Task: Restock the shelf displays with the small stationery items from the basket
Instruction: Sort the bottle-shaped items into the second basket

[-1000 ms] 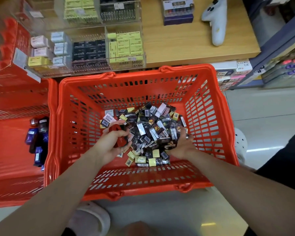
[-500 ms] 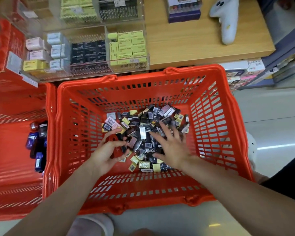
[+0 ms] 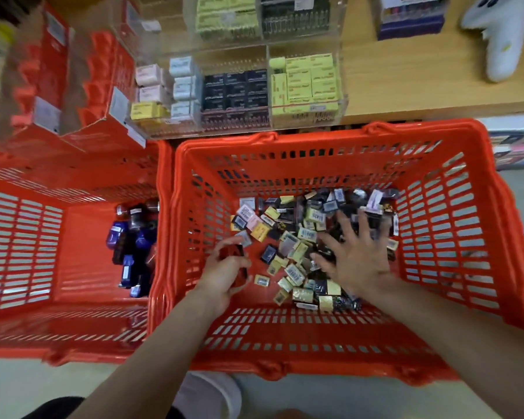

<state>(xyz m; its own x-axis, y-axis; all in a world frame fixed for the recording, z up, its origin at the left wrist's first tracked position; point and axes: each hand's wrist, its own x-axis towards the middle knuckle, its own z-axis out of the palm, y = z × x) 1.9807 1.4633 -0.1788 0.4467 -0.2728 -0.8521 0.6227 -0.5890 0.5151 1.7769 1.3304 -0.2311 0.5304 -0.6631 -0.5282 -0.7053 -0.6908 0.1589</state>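
Note:
A red plastic basket [image 3: 454, 225] stands on the floor below the shelf and holds a pile of small stationery boxes [image 3: 303, 237], black, yellow, pink and barcoded. My left hand [image 3: 227, 273] is inside the basket at the pile's left edge, its fingers curled round a small dark item. My right hand [image 3: 354, 255] lies spread, fingers straight, on the right part of the pile. A clear acrylic shelf display [image 3: 239, 92] above the basket holds rows of black, yellow, pink and white boxes.
A second red basket [image 3: 22, 237] on the left holds several purple and dark bottles [image 3: 130, 246]. Red cardboard display boxes [image 3: 73, 86] stand at the upper left. A white plush toy [image 3: 496, 34] lies on the wooden shelf [image 3: 406, 83]. A white shoe [image 3: 209, 391] shows below.
My right hand has opened and spread over the pile, sliding up and right. My left hand stays curled round a dark item at the pile's left. The view shifted left.

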